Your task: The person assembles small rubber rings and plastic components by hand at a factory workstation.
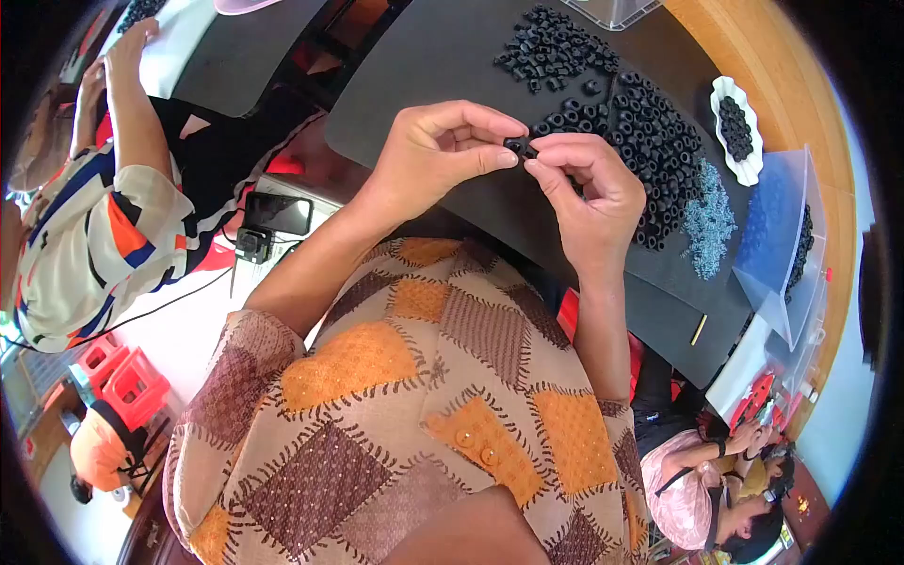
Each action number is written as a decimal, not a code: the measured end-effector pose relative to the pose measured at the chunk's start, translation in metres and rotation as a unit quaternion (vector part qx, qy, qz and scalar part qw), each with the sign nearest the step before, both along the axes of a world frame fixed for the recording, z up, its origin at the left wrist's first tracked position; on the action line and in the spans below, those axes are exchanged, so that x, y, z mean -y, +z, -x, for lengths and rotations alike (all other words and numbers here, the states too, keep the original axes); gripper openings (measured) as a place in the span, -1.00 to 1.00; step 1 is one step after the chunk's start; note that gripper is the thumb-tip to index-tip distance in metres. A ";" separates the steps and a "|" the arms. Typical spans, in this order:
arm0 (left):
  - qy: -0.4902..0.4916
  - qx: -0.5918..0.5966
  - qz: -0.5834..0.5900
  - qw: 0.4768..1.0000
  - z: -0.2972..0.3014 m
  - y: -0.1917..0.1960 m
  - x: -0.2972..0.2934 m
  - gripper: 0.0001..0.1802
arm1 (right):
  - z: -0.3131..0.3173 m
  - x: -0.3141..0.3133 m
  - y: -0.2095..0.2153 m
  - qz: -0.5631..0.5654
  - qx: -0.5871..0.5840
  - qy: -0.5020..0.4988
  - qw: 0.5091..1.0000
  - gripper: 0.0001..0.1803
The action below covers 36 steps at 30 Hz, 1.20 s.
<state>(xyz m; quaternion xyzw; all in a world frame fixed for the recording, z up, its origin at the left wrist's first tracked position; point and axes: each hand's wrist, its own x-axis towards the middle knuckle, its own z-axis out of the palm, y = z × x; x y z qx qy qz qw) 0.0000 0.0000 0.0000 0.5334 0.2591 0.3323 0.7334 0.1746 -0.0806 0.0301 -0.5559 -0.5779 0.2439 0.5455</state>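
Observation:
My left hand (428,155) pinches a small black hollow piece (518,146) between thumb and forefinger. Against that piece, my right hand (598,188) has its thumb and forefinger closed as well; how much of it each hand holds is partly hidden by the fingertips. Both hands meet above a dark grey work surface (414,71). Just beyond and right of them lies a large pile of black ring-like pieces (659,122), with another heap of black pieces (551,47) farther back. Beside the large pile is a patch of tiny light-blue translucent pieces (708,221).
At the right stand a white scalloped dish (747,169) of black pieces and a bluish clear plastic box (767,235). A thin yellow stick (699,330) lies nearer me. A phone (281,213) is at my left. Other people sit at the left and lower right.

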 end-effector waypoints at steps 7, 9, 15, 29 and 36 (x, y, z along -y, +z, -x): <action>0.030 0.024 -0.052 0.998 0.006 0.001 -0.006 -0.75 | 0.009 -0.009 -0.002 0.070 -0.112 0.010 0.991 -0.85; 0.032 0.008 -0.044 0.998 0.009 0.001 -0.007 -0.75 | 0.011 -0.012 -0.003 0.077 -0.127 0.017 0.989 -0.85; 0.043 0.009 -0.007 0.999 0.017 -0.001 -0.005 -0.72 | 0.019 -0.012 0.002 0.099 -0.155 0.021 0.983 -0.85; 0.020 0.112 0.138 0.984 0.013 -0.016 0.001 -0.72 | 0.017 -0.011 0.002 0.055 -0.082 0.009 0.995 -0.86; 0.042 0.054 0.022 0.997 0.012 -0.010 -0.001 -0.74 | 0.019 -0.010 0.006 0.006 0.023 -0.001 1.000 -0.86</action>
